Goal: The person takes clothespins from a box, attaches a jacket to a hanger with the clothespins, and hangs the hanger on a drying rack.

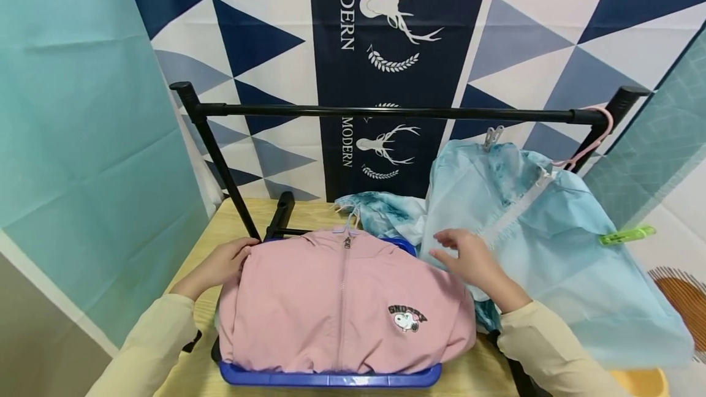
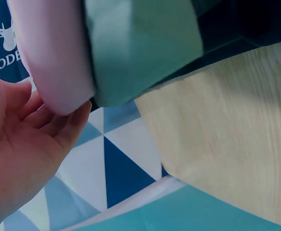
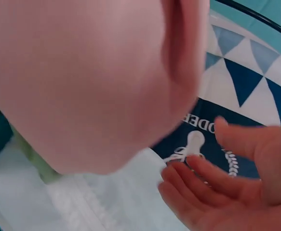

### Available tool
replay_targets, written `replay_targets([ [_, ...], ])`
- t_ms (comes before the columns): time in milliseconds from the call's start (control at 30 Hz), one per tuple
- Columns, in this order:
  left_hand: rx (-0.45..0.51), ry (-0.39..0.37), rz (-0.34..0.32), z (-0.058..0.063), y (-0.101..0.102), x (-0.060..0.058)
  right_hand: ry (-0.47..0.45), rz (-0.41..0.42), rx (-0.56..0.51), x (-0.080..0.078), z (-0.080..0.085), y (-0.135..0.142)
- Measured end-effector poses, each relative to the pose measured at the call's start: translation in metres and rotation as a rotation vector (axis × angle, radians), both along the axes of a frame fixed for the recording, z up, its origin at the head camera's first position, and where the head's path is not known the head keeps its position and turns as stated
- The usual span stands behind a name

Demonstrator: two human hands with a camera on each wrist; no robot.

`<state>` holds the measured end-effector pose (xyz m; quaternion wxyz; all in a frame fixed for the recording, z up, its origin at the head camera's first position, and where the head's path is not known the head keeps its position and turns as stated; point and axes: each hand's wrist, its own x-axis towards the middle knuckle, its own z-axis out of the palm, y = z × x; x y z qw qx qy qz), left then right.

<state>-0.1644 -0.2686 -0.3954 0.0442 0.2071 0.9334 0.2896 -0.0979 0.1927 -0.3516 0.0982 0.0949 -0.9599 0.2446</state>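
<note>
A pink zip jacket (image 1: pixel 298 299) with a small cartoon patch lies spread over a blue basket (image 1: pixel 331 380), a hanger hook (image 1: pixel 353 218) rising from its collar. At the jacket's upper left edge, my left hand (image 1: pixel 223 265) grips the fabric; the left wrist view shows its fingers curled about the pink cloth (image 2: pixel 58 57). My right hand (image 1: pixel 471 262) hovers by the jacket's right shoulder, fingers loosely bent and holding nothing. In the right wrist view, a gap separates the right hand (image 3: pixel 227 178) from the pink cloth (image 3: pixel 97 86).
Behind the basket stands a black rack with a crossbar (image 1: pixel 386 113). At right a light blue jacket (image 1: pixel 551 274) hangs from a pink hanger (image 1: pixel 598 133), with a green clip (image 1: pixel 627 235) on it. Blue patterned cloth (image 1: pixel 386 213) lies on the wooden table (image 1: pixel 201 299).
</note>
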Motion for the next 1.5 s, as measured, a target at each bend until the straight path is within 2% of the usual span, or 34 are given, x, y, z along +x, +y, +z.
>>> replay_targets([
  [100, 0.004, -0.003, -0.005, -0.001, -0.002, -0.001, -0.113, 0.071, -0.002, 0.002, -0.007, 0.002],
  [200, 0.004, -0.020, 0.000, -0.002, -0.003, -0.002, -0.168, 0.139, -0.014, 0.005, -0.013, 0.004],
  [333, 0.003, -0.041, 0.013, -0.004, -0.003, -0.008, -0.179, 0.206, -0.008, 0.004, -0.017, 0.007],
  [467, 0.005, -0.043, 0.009, -0.005, 0.000, -0.016, -0.155, 0.228, 0.015, 0.001, -0.020, 0.008],
  [633, 0.035, -0.087, 0.029, -0.004, -0.001, -0.021, -0.147, 0.218, 0.014, -0.002, -0.022, 0.007],
  [933, 0.069, -0.148, 0.037, -0.007, -0.007, -0.020, -0.149, 0.188, 0.024, -0.002, -0.029, 0.005],
  [1167, 0.098, -0.182, 0.044, -0.012, -0.013, -0.021, -0.097, 0.158, -0.013, -0.004, -0.033, 0.000],
  [1367, 0.194, -0.238, 0.066, -0.012, -0.016, -0.019, -0.151, 0.086, -0.056, -0.003, -0.038, -0.001],
  [1500, 0.183, -0.189, 0.116, -0.013, -0.016, -0.016, -0.166, 0.053, -0.077, 0.000, -0.041, -0.004],
])
